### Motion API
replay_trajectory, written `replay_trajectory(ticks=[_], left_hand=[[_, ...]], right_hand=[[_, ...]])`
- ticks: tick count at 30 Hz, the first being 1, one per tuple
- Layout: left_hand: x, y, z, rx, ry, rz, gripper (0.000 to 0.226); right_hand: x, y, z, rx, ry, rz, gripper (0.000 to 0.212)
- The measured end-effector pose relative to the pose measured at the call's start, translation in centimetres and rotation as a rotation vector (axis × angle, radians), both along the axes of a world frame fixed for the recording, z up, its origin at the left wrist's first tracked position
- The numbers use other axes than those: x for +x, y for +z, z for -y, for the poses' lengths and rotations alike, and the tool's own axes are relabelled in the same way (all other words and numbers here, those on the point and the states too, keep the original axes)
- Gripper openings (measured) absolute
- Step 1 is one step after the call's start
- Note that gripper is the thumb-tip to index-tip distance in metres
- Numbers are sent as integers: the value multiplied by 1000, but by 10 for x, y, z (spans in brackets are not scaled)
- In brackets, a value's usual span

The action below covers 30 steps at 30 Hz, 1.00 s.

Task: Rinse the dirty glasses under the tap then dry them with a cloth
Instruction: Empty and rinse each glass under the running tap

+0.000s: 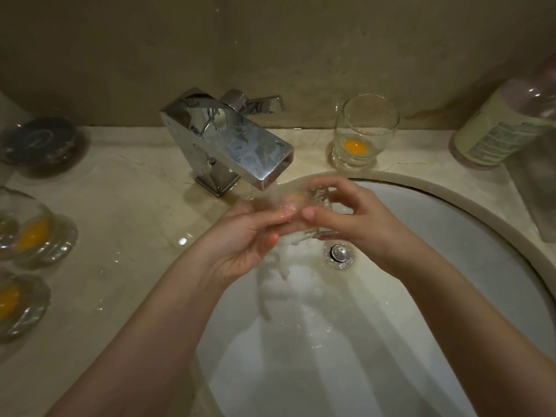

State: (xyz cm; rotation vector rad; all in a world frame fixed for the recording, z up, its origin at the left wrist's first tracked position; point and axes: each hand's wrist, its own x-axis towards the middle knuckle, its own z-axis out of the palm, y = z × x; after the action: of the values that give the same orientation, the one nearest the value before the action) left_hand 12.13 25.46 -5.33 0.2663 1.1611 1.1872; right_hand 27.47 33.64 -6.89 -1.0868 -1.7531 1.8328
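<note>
Both hands hold one clear glass (301, 206) under the tap (228, 139), over the sink (451, 212). Water runs onto it, so the glass is blurry and hard to see. The left hand (246, 236) grips it from below with curled fingers. The right hand (349, 215) grips it from the other side. Another glass (361, 133) with a bit of yellow at the bottom stands on the tabletop (120, 206) behind the sink. More glasses with yellow (33, 233) lie at the left edge. A bottle (505, 124) stands at the right.
</note>
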Motion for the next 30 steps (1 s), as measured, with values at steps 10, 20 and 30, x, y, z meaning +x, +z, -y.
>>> replay_trajectory(ticks=[10,20,30], left_hand=[[3,4,0,30,-36,-91,32],[3,0,4,18,-12,-62,35],[2,-5,8,7,6,-46,33]], right_hand=[[0,9,-6,-221,3,6,27],[-1,8,-8,-252,20,69,30],[0,3,-2,-250,-9,-6,31]])
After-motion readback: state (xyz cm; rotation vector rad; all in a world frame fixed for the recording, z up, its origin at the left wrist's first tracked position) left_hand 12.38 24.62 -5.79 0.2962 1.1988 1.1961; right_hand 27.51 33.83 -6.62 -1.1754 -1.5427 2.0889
